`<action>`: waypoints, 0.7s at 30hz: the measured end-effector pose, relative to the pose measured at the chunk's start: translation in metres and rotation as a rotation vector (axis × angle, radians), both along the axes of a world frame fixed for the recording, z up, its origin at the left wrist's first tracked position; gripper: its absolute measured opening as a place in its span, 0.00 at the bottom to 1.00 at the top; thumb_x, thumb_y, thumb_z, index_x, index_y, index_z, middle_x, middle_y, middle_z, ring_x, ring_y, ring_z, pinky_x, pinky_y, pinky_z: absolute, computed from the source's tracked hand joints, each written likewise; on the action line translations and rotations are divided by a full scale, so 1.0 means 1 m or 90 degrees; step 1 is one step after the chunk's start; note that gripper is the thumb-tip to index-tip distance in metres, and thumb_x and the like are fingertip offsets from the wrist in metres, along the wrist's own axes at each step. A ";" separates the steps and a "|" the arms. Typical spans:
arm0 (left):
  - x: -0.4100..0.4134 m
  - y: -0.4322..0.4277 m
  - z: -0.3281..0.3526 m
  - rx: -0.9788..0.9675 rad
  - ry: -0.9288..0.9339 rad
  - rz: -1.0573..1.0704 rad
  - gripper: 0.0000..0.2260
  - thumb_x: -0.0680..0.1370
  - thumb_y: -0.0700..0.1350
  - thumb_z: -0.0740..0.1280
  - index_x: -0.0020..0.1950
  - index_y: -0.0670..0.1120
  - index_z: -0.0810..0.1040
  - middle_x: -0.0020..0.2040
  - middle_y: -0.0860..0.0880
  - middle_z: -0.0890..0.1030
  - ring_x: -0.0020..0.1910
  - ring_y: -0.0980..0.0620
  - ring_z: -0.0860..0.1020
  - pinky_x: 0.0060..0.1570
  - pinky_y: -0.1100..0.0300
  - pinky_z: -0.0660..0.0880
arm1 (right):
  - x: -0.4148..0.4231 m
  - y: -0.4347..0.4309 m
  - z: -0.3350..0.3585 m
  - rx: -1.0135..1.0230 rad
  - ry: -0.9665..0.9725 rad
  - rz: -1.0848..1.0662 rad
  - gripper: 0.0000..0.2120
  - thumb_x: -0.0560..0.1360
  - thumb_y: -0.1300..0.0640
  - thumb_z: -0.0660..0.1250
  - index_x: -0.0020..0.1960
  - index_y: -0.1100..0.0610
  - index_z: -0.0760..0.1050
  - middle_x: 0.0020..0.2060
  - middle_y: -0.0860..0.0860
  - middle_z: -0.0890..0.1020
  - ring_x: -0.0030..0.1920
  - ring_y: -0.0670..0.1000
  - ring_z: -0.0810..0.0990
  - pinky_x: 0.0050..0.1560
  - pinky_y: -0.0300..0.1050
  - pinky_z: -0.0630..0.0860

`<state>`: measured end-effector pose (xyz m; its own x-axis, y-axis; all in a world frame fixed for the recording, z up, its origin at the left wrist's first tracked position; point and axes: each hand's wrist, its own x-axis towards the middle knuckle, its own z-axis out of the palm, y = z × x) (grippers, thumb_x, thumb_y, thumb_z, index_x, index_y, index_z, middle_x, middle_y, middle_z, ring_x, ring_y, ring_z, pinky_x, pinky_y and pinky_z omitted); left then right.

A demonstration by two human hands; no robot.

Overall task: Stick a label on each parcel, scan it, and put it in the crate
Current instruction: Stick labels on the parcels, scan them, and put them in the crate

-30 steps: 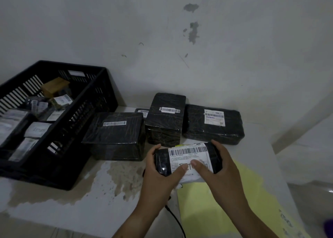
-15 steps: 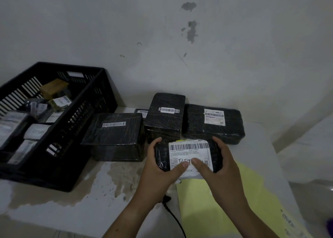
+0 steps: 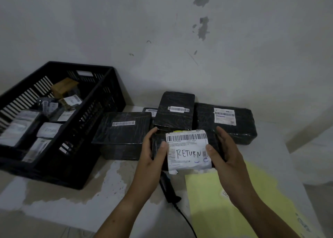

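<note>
small black parcel [image 3: 156,145] (white "return" label [image 3: 188,150])

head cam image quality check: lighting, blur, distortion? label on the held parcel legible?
Head view: dim, flat light, no glare; the black wrap of the held parcel shows little detail. Head view: its label is sharp enough to read the handwritten RETURN, but the fine print blurs. Head view: the wide angle bends the crate rim.

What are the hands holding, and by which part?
A small black parcel, by its two ends: left hand at the left end, right hand at the right.
</note>
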<state>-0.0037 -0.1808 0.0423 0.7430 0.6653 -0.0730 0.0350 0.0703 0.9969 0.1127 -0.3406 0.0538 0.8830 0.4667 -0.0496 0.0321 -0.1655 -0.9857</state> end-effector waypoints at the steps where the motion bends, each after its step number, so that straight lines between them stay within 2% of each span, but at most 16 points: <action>1: -0.002 0.008 0.001 0.005 -0.003 0.010 0.21 0.79 0.57 0.63 0.72 0.66 0.67 0.63 0.67 0.78 0.61 0.67 0.78 0.57 0.67 0.77 | -0.001 0.004 0.000 0.021 0.037 0.006 0.24 0.78 0.51 0.67 0.70 0.34 0.66 0.62 0.35 0.78 0.61 0.39 0.78 0.59 0.45 0.78; 3: -0.009 0.024 0.001 0.026 0.011 0.016 0.21 0.80 0.55 0.61 0.74 0.65 0.65 0.65 0.70 0.75 0.63 0.72 0.74 0.60 0.70 0.75 | -0.004 0.015 0.003 0.034 0.076 0.028 0.22 0.78 0.54 0.67 0.67 0.35 0.69 0.57 0.37 0.82 0.57 0.42 0.82 0.57 0.51 0.80; 5: -0.019 0.043 0.002 0.060 0.035 0.000 0.24 0.79 0.59 0.61 0.75 0.65 0.64 0.71 0.65 0.73 0.70 0.67 0.71 0.70 0.59 0.72 | -0.007 0.030 0.005 0.040 0.085 0.046 0.20 0.79 0.58 0.66 0.67 0.41 0.72 0.54 0.40 0.84 0.54 0.44 0.84 0.55 0.51 0.81; 6: -0.025 0.053 0.003 0.080 0.046 -0.013 0.24 0.79 0.61 0.62 0.75 0.65 0.64 0.73 0.63 0.72 0.72 0.63 0.70 0.72 0.54 0.70 | -0.010 0.038 0.005 0.042 0.091 0.048 0.20 0.79 0.58 0.66 0.68 0.43 0.72 0.54 0.41 0.84 0.54 0.45 0.84 0.55 0.51 0.81; 7: -0.032 0.064 0.003 0.102 0.057 -0.024 0.23 0.80 0.62 0.62 0.75 0.65 0.65 0.71 0.63 0.74 0.72 0.62 0.71 0.72 0.52 0.71 | -0.012 0.048 0.005 0.044 0.098 0.051 0.20 0.79 0.58 0.65 0.69 0.44 0.71 0.55 0.41 0.84 0.54 0.45 0.84 0.55 0.51 0.81; 9: -0.049 0.088 0.007 0.158 0.080 -0.041 0.21 0.80 0.60 0.63 0.74 0.63 0.67 0.64 0.65 0.79 0.65 0.63 0.77 0.65 0.58 0.76 | -0.018 0.069 0.004 0.046 0.109 0.054 0.21 0.79 0.58 0.65 0.70 0.43 0.70 0.56 0.41 0.83 0.55 0.45 0.83 0.56 0.52 0.81; 11: -0.070 0.115 0.013 0.215 0.103 -0.045 0.21 0.80 0.55 0.64 0.74 0.61 0.69 0.59 0.62 0.82 0.59 0.61 0.80 0.57 0.62 0.79 | -0.023 0.092 0.003 0.045 0.122 0.052 0.23 0.79 0.58 0.66 0.70 0.41 0.69 0.58 0.41 0.83 0.57 0.46 0.82 0.58 0.55 0.80; 14: -0.105 0.168 0.016 0.331 0.140 -0.018 0.20 0.80 0.53 0.64 0.72 0.60 0.70 0.60 0.63 0.79 0.59 0.60 0.79 0.54 0.69 0.75 | -0.029 0.130 0.004 0.054 0.157 0.050 0.23 0.79 0.58 0.66 0.70 0.39 0.70 0.60 0.42 0.82 0.59 0.49 0.81 0.60 0.59 0.78; 15: -0.117 0.188 0.018 0.363 0.164 -0.007 0.19 0.80 0.54 0.63 0.72 0.62 0.70 0.60 0.65 0.77 0.60 0.61 0.78 0.53 0.69 0.74 | -0.030 0.144 0.005 0.062 0.171 0.042 0.24 0.79 0.59 0.66 0.69 0.38 0.70 0.60 0.43 0.82 0.59 0.50 0.82 0.59 0.59 0.79; 18: -0.154 0.245 0.020 0.425 0.212 0.024 0.18 0.80 0.57 0.62 0.71 0.61 0.70 0.61 0.66 0.75 0.62 0.64 0.75 0.56 0.66 0.74 | -0.035 0.186 0.009 0.103 0.224 0.010 0.26 0.78 0.65 0.65 0.70 0.42 0.70 0.58 0.45 0.82 0.54 0.51 0.82 0.44 0.53 0.81; 21: -0.188 0.300 0.014 0.495 0.236 0.022 0.14 0.83 0.57 0.62 0.69 0.59 0.73 0.62 0.67 0.76 0.63 0.65 0.75 0.58 0.67 0.72 | -0.045 0.227 0.013 0.103 0.242 0.015 0.26 0.78 0.68 0.64 0.68 0.45 0.72 0.56 0.47 0.82 0.50 0.52 0.81 0.39 0.49 0.78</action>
